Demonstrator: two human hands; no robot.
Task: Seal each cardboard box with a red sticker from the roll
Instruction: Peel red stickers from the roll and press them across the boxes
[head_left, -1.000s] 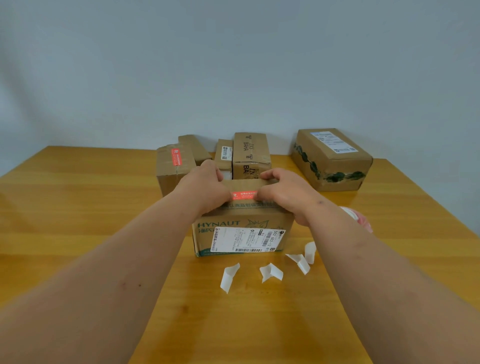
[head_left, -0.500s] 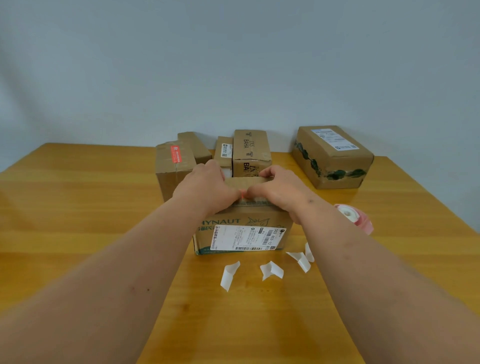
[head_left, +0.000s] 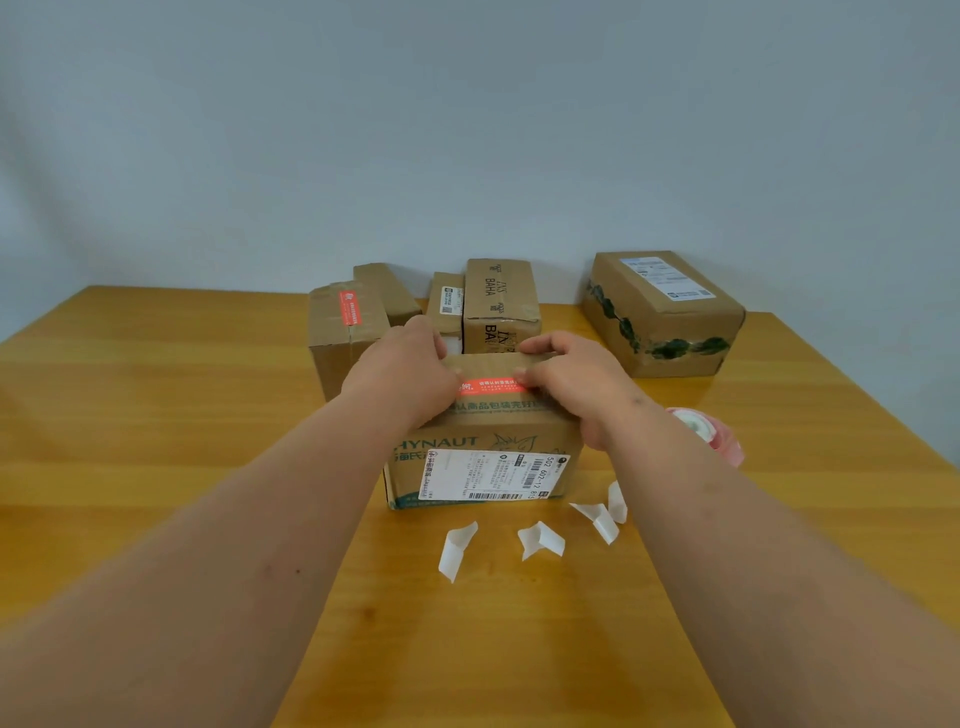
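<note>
Cardboard box (head_left: 480, 452) near the tabletop (head_left: 156, 441) middle, front reads "HYNAUT" in green, white shipping label with barcode and "502 602-12" below; green Chinese print along the top edge. Red sticker (head_left: 493, 385) with white Chinese text lies across the box top seam, its ends under both thumbs. Left hand (head_left: 402, 371) and right hand (head_left: 569, 382) each have a grip clamped on the box's top, fingers curled over the far edge, thumbs pressing the sticker. Sticker roll (head_left: 706, 434), pinkish, just right of the right wrist. Four white backing scraps (head_left: 540, 540) lie in front of the box. Behind: a box (head_left: 345, 332) bearing an upright red sticker, one printed "BAHA" (head_left: 498, 304), a labelled box (head_left: 662, 312) far right
</note>
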